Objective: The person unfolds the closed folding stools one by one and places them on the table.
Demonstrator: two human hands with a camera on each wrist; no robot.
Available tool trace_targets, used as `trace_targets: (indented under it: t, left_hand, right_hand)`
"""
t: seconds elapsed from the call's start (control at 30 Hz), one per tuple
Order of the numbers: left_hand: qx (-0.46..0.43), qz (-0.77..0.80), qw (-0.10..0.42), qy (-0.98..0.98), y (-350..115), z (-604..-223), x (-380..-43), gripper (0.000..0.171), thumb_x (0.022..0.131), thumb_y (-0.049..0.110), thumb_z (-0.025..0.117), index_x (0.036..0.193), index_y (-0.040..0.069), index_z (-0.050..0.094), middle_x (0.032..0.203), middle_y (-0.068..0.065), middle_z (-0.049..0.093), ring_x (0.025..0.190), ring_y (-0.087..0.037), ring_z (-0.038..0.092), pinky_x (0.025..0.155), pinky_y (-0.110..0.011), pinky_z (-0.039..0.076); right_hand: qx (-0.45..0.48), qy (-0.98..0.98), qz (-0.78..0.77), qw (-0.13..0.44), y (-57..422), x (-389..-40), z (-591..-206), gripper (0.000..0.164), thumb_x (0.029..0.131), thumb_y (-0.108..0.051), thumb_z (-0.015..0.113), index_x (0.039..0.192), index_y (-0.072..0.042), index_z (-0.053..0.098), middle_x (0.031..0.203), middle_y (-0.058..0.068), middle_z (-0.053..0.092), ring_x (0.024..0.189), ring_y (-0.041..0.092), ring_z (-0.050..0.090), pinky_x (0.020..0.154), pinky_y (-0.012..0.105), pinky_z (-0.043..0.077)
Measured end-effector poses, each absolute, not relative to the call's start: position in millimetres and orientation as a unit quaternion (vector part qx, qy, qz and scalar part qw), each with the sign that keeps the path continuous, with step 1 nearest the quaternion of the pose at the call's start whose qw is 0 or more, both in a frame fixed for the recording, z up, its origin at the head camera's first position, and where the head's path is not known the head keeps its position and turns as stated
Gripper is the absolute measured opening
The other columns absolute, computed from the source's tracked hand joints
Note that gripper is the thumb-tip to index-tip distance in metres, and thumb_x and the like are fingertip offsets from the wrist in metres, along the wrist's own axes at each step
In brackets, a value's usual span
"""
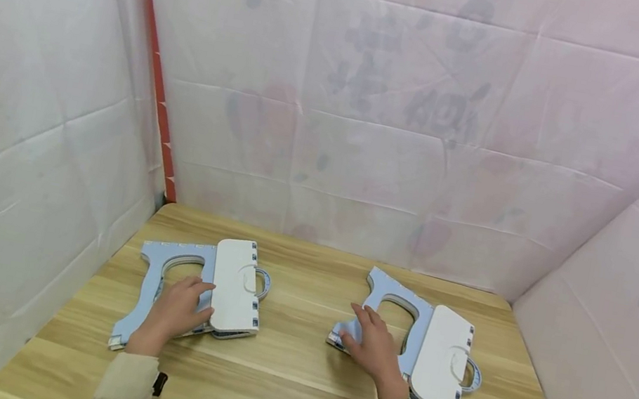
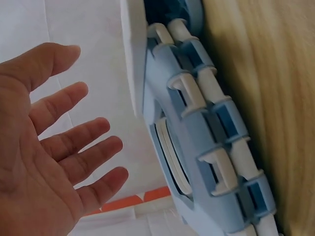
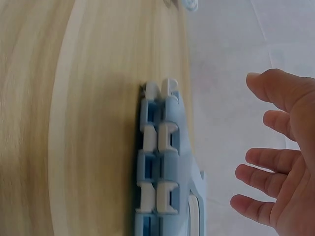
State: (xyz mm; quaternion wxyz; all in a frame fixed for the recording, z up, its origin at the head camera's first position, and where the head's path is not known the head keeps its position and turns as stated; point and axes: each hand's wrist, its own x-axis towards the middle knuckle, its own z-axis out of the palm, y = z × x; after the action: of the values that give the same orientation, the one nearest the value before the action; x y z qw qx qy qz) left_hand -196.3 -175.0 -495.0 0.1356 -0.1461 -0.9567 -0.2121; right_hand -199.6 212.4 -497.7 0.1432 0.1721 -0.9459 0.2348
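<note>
Two folding step stools, blue with white tops, lie folded flat on a wooden table. Over the left stool point(image 1: 237, 288) hovers my left hand point(image 1: 176, 308), its fingers spread and relaxed; the left wrist view shows a gap between this hand point(image 2: 54, 132) and the hinged blue and white edge of the stool point(image 2: 206, 123). My right hand point(image 1: 373, 348) is above the blue leg part of the right stool point(image 1: 442, 357), fingers loosely extended. In the right wrist view, that hand point(image 3: 285, 157) stands apart from the stool's hinged edge point(image 3: 160, 157). Neither hand holds anything.
The wood-grain table point(image 1: 288, 379) is enclosed by white printed sheets point(image 1: 376, 95) at the back and both sides. A red strip point(image 1: 155, 56) runs down the back left corner. Each stool has a small handle loop point(image 1: 473, 376) on its right side.
</note>
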Motion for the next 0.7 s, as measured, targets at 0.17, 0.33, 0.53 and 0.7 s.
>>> trace_targets:
  t: [0.17, 0.33, 0.53, 0.7]
  left_hand:
    - [-0.148, -0.226, 0.120, -0.955, -182, -501, -194, 0.044, 0.074, 0.020, 0.077, 0.112, 0.002, 0.064, 0.113, -0.022, 0.057, 0.102, -0.036, 0.055, 0.084, -0.052, 0.043]
    - [-0.147, -0.231, 0.108, -0.956, -188, -504, -191, 0.049, 0.072, 0.020, 0.080, 0.114, 0.002, 0.063, 0.114, -0.019, 0.057, 0.103, -0.035, 0.054, 0.084, -0.050, 0.044]
    - [-0.135, -0.237, 0.092, -0.958, -194, -505, -186, 0.051, 0.070, 0.020, 0.080, 0.114, 0.002, 0.063, 0.113, -0.017, 0.058, 0.103, -0.035, 0.054, 0.084, -0.052, 0.044]
    - [-0.129, -0.239, 0.080, -0.959, -200, -506, -184, 0.048, 0.074, 0.020, 0.077, 0.116, 0.002, 0.062, 0.115, -0.018, 0.058, 0.106, -0.037, 0.053, 0.084, -0.054, 0.042]
  right_hand:
    - [0.184, -0.939, 0.262, 0.129, 202, -200, -503, 0.058, 0.081, -0.021, 0.071, 0.131, -0.001, 0.050, 0.126, 0.029, 0.048, 0.113, 0.045, 0.047, 0.082, 0.059, 0.042]
    - [0.190, -0.935, 0.279, 0.112, 192, -201, -507, 0.059, 0.080, -0.019, 0.072, 0.131, 0.000, 0.049, 0.127, 0.030, 0.047, 0.113, 0.045, 0.047, 0.083, 0.057, 0.042]
    - [0.200, -0.935, 0.282, 0.081, 182, -202, -512, 0.060, 0.083, -0.020, 0.070, 0.134, 0.001, 0.046, 0.130, 0.030, 0.044, 0.116, 0.045, 0.044, 0.085, 0.056, 0.041]
    - [0.214, -0.931, 0.286, 0.076, 175, -202, -514, 0.060, 0.083, -0.021, 0.070, 0.133, 0.002, 0.046, 0.129, 0.031, 0.044, 0.115, 0.046, 0.044, 0.086, 0.057, 0.040]
